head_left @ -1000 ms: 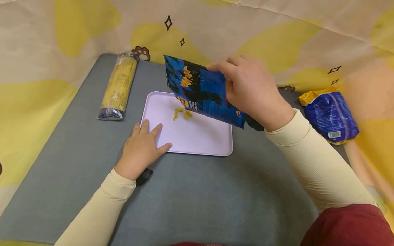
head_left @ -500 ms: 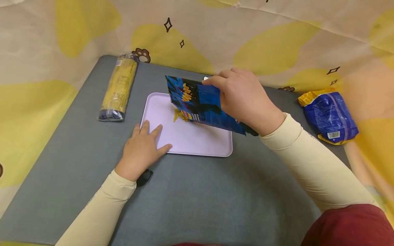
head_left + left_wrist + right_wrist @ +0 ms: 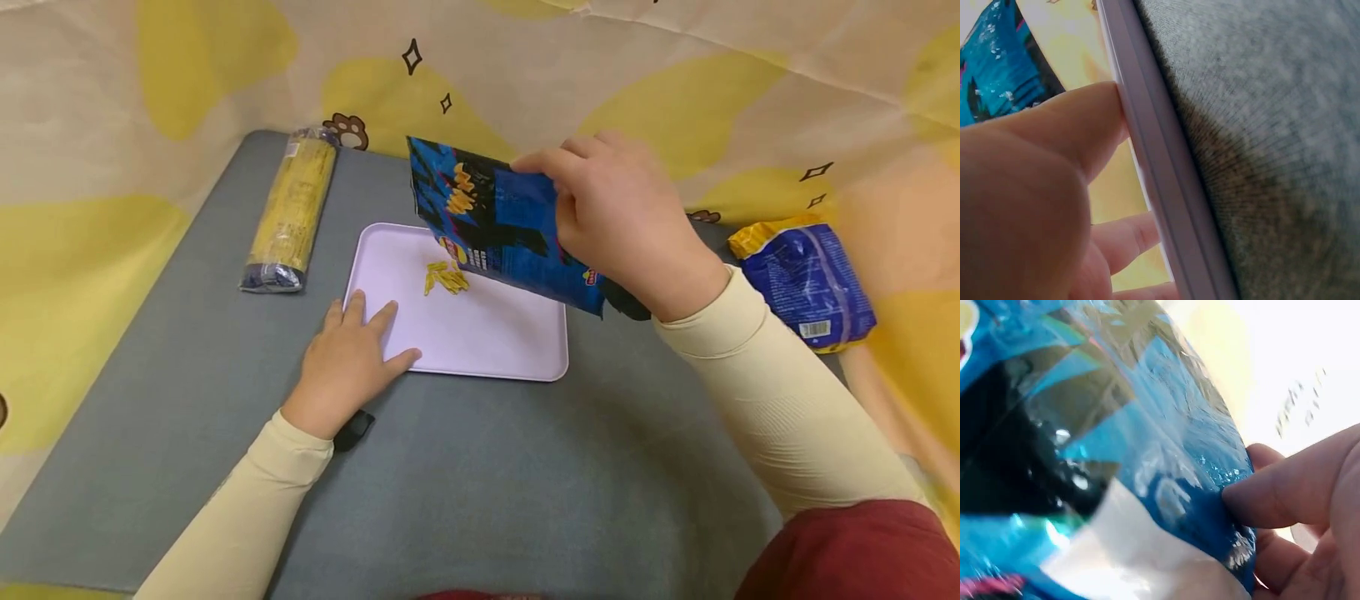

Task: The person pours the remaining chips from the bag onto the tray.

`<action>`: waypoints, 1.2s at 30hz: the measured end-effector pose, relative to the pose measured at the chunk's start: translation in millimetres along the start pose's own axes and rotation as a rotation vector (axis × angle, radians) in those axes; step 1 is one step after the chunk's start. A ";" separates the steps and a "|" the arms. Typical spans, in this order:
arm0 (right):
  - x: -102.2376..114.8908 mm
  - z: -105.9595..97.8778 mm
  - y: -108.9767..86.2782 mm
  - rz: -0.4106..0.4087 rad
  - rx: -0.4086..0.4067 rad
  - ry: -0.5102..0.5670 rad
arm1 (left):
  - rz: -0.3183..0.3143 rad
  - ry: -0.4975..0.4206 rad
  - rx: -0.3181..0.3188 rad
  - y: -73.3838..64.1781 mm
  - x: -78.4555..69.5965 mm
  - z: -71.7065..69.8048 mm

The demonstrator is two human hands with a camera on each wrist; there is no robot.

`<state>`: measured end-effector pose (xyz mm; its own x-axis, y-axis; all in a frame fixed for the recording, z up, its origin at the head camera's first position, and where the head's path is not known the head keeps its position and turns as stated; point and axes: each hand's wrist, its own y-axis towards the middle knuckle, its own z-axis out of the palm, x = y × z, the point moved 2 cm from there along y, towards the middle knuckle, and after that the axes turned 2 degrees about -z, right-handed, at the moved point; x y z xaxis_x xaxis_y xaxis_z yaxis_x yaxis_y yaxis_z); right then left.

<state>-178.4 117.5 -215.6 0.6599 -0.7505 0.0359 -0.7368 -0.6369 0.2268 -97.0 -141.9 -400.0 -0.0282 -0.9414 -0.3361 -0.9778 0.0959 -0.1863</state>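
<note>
My right hand (image 3: 622, 217) grips a blue and black chip bag (image 3: 510, 229) by its upper edge, tilted over a pale purple tray (image 3: 487, 350). In the right wrist view the thumb presses into the shiny bag (image 3: 1172, 444), with fingers behind it. A small pile of yellow chip sticks (image 3: 448, 279) lies on the tray below the bag's lower left corner. With fingers spread, my left hand (image 3: 341, 367) rests on the tray's near left corner. The left wrist view has its thumb and fingertips touching the tray's rim (image 3: 1157, 156).
A long clear packet of yellow noodles or sticks (image 3: 288, 208) lies on the grey table (image 3: 480, 475), left of the tray. A blue and yellow packet (image 3: 806, 279) sits at the right edge. Patterned cloth (image 3: 525, 75) hangs behind the table.
The bag dipped toward the tray half a second ago and has risen again in my right hand. More chip sticks now lie on the tray. My left hand stays put.
</note>
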 end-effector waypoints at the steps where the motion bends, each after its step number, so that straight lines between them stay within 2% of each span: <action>1: 1.0 2.2 0.0 -0.016 0.008 -0.006 | -0.001 0.001 0.000 0.1 0.0 -0.3; 3: 2.8 8.2 -0.2 -0.043 0.044 -0.007 | -0.003 -0.001 0.002 -0.3 -0.7 -1.4; 5: 2.4 10.9 -0.4 -0.035 0.074 0.005 | -0.003 -0.004 0.003 -0.9 -1.4 -2.6; 8: -0.9 4.9 -1.6 0.015 0.039 0.009 | -0.008 -0.010 0.004 -1.6 -2.4 -4.0; 10: -1.6 1.7 -1.7 0.014 0.005 0.002 | -0.015 -0.011 0.005 -2.3 -2.6 -4.9; 14: 1.1 7.0 -2.1 -0.031 0.040 0.015 | -0.019 -0.007 0.014 -3.8 -2.7 -5.3; 16: 0.6 6.7 -3.0 -0.005 0.067 0.036 | -0.016 -0.007 0.014 -3.9 -2.8 -5.0; 20: -1.9 -2.1 -4.1 0.040 0.018 0.025 | -0.012 -0.016 0.011 -3.2 -2.9 -3.8; 24: 1.0 2.1 -3.6 -0.008 0.047 0.018 | -0.012 -0.013 0.008 -3.3 -2.1 -3.5; 27: 0.3 1.3 -5.0 0.015 0.050 0.033 | -0.008 -0.011 0.000 -3.0 -1.9 -3.5; 30: -0.3 -0.2 -7.0 0.015 -0.001 0.017 | -0.002 -0.009 -0.005 -2.0 -2.0 -3.6; 34: 1.6 11.3 -9.4 -0.042 0.027 0.008 | -0.004 -0.006 0.001 -1.5 -2.3 -3.5; 36: 1.3 10.5 -10.4 -0.024 0.037 0.023 | -0.006 -0.007 0.004 -1.2 -2.6 -3.6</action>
<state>-171.4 121.3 -228.1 0.6804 -0.7309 0.0534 -0.7253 -0.6612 0.1917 -96.5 -140.7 -395.6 -0.0214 -0.9398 -0.3411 -0.9772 0.0917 -0.1914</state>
